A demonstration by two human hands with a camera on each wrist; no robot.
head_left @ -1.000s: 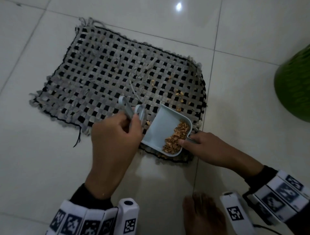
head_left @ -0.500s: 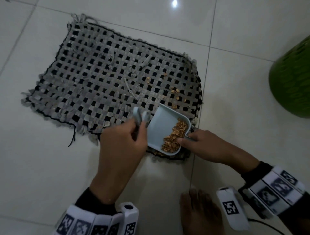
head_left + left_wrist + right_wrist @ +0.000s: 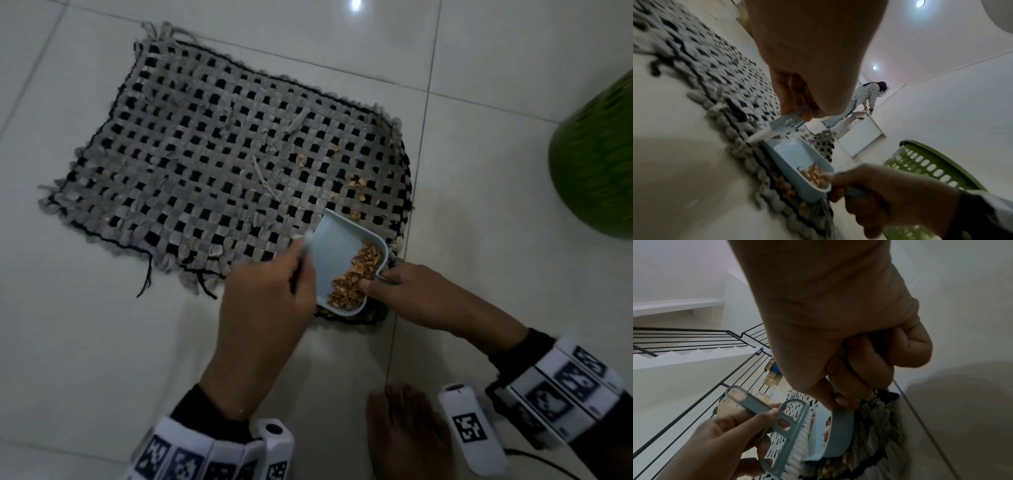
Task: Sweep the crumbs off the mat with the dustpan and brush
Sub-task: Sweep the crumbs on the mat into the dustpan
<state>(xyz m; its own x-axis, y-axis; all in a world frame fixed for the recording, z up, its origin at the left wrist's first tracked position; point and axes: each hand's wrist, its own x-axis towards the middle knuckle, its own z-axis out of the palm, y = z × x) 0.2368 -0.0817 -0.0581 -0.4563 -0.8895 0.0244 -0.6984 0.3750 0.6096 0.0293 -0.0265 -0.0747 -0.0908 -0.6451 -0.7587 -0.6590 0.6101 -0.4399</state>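
A grey and black woven mat point(image 3: 222, 154) lies on the white tiled floor. A pale blue dustpan point(image 3: 337, 253) rests on the mat's near right corner with a heap of brown crumbs point(image 3: 359, 277) at its back. Several loose crumbs point(image 3: 356, 185) lie on the mat beyond the pan's mouth. My right hand point(image 3: 380, 281) grips the dustpan's handle, thumb on the rim. My left hand point(image 3: 301, 267) holds the pale blue brush point(image 3: 791, 423) by its handle, white bristles against the pan's left edge point(image 3: 781, 125). My left hand mostly hides the brush in the head view.
A green perforated basket point(image 3: 596, 164) stands on the floor at the right. A bare foot point(image 3: 404, 431) is planted on the tiles near the bottom edge. Far off in the left wrist view another person point(image 3: 867, 97) bends over. Bare tiles surround the mat.
My left hand has carried the brush to the right, from the mat beside the pan up against the pan's left edge. The dustpan and my right hand have stayed put.
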